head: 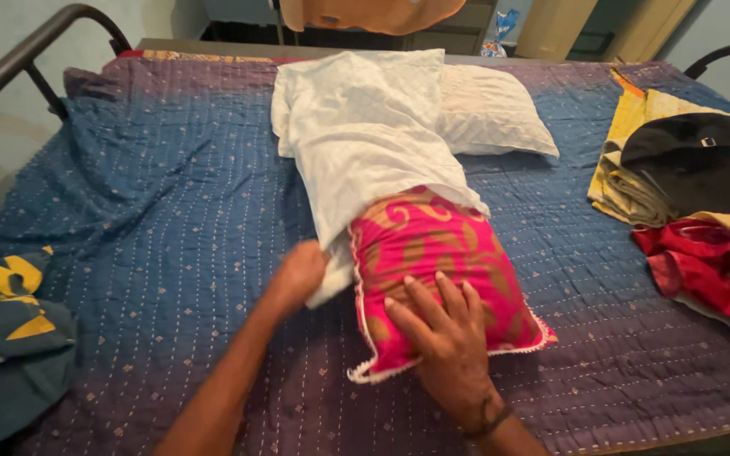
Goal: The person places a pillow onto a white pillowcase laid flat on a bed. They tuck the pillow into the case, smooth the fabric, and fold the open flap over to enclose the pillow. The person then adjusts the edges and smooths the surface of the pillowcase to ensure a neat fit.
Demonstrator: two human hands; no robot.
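A pink patterned pillow [433, 262] is seen lying in the middle of a bed covered by a blue stitched quilt [171, 211], its far half sheathed in a white pillowcase [356, 127]. The pillow is judged to be light, soft and easily squashed, and the thin cotton case limp and likely to bunch; the case is best taken at its open hem, while the pillow is steadied on its bare near end. The left hand [297, 272] is closed around the hem of the pillowcase at the pillow's left edge. The right hand [443, 325] is laid flat, fingers spread, on the pillow's exposed end, pressing rather than gripping. A second white pillow [492, 114] is seen beyond, and folded clothes [686, 169] are piled at the right.
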